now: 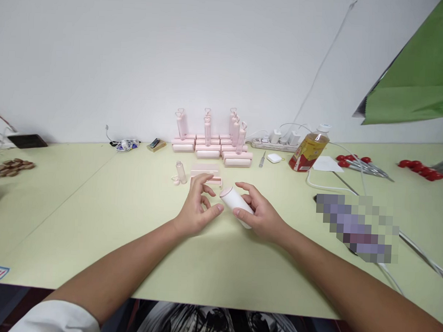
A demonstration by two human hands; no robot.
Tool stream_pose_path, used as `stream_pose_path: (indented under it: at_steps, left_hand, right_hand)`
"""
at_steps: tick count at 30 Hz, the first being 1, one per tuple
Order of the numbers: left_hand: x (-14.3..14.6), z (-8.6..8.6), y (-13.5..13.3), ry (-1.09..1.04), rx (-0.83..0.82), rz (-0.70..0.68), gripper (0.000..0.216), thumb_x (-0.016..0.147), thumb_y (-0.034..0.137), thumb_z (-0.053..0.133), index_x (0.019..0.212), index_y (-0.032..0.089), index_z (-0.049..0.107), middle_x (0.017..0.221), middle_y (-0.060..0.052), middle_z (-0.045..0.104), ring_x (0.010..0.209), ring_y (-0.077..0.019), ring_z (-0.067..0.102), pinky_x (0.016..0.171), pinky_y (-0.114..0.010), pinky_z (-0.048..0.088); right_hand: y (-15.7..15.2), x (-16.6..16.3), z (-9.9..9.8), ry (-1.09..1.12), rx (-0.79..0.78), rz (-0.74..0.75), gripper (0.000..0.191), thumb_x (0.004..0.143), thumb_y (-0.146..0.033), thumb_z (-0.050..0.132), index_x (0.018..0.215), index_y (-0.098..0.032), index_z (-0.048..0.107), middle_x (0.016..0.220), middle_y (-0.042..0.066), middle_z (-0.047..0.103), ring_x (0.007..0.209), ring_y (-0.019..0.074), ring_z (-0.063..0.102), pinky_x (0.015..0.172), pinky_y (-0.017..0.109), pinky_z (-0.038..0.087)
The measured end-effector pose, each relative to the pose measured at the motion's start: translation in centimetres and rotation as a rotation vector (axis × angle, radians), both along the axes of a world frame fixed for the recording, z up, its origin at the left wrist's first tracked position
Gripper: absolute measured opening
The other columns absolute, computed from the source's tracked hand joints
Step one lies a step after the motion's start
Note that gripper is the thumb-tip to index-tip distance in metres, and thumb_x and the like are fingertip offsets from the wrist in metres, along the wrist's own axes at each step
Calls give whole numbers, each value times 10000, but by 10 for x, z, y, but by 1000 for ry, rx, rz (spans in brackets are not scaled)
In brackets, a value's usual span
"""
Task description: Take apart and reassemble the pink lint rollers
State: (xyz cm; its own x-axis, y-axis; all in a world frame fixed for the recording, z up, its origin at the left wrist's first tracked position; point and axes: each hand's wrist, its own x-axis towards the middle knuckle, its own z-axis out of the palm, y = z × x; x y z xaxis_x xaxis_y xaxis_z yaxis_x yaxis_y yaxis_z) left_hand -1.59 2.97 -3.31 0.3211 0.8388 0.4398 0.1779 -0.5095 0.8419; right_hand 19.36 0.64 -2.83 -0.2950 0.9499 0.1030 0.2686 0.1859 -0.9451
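Right fingers (244, 216): curled round one white roll (236, 203), tilted, its pink end toward the left hand.
Left fingers (214, 212): parted, holding nothing, just beside the roll's pink end.
Roll: above the worktop (217, 273), between both hands.
Behind left hand: one pink tray (205, 171), partly hidden; one small tube (180, 172); one pink cap (176, 180) beside it.
Pink group: three columns of holders (208, 151) in front of the wall (138, 59); at least six upright tubes (241, 137), overlapping.
Right, beyond roll: one small tool (262, 160), one white square (274, 158), one bottle (309, 150), two chargers (275, 136) at a power strip (259, 143).
In the way, right: blurred item (354, 230) beside the right forearm; cables (330, 188); two clusters of red-handled tools (354, 162), exact number unclear.
Far left: brown pieces (14, 166), too crowded to count.
Edges: worktop's near edge under both forearms; wall along the back.
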Motion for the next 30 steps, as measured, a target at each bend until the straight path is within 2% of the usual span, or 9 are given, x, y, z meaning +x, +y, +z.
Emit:
stream_pose_path:
  at_steps: [5,7,10,11,14,18,22,26,30]
  left_hand:
    - [1,-2,-1,-91,131,192,700,755,335,634,1346,304,261,1343,-118,333,953,-171,501,591,-237,490]
    - [1,1,-2,-20,153,96,652,766,307,619,1341,290,311,1307,-117,401,901,-163,523,562,-230,470]
    - [-4,7,-1,177,195,-169,514,779,268,594,1275,253,460,1210,-104,523,800,-145,553,519,-221,431]
    - [-7,9,0,209,225,-191,499,777,257,585,1265,242,480,1189,-102,544,785,-143,559,517,-222,428]
    - [-17,17,9,252,304,-2,459,773,221,525,1231,207,507,1079,-80,600,724,-132,561,545,-239,437]
    - [-29,29,22,689,168,231,341,799,239,462,1109,198,596,918,-36,661,659,-148,578,608,-287,438]
    - [-31,31,25,1081,-23,235,376,819,434,487,1097,205,593,1019,-80,669,814,-250,633,594,-318,416]
    - [-28,23,24,1154,-101,190,286,821,459,481,929,222,600,898,-63,681,775,-243,631,569,-303,379]
    - [-26,20,24,1094,-99,124,239,810,424,502,918,224,577,837,-44,677,707,-214,615,543,-285,347]
  right_hand:
    - [0,0,0,-4,-1,-11,687,826,-446,631,1405,-240,324,836,12,578,656,152,506,577,269,402]
    - [-1,0,1,3,6,-17,691,827,-435,630,1412,-241,315,826,8,575,653,153,508,576,269,402]
    - [-2,0,2,-4,30,-15,699,833,-398,626,1429,-243,296,840,9,581,659,152,514,584,270,401]
    - [-2,1,3,-9,41,-19,702,836,-392,622,1436,-244,290,849,11,583,662,152,515,585,270,401]
    - [-2,1,5,-27,66,-47,717,848,-396,608,1460,-253,263,841,7,574,661,151,519,585,269,409]
    - [0,3,5,-17,57,-86,750,856,-390,595,1491,-285,208,874,13,570,680,156,548,583,268,436]
    - [2,3,2,32,24,-110,727,849,-361,590,1482,-313,236,982,38,552,670,145,561,552,264,455]
    - [4,2,-2,72,6,-119,654,829,-344,601,1430,-304,345,1065,57,551,710,149,571,583,275,470]
    - [4,1,-5,96,0,-113,606,806,-331,628,1369,-280,409,1063,56,576,774,164,581,636,284,471]
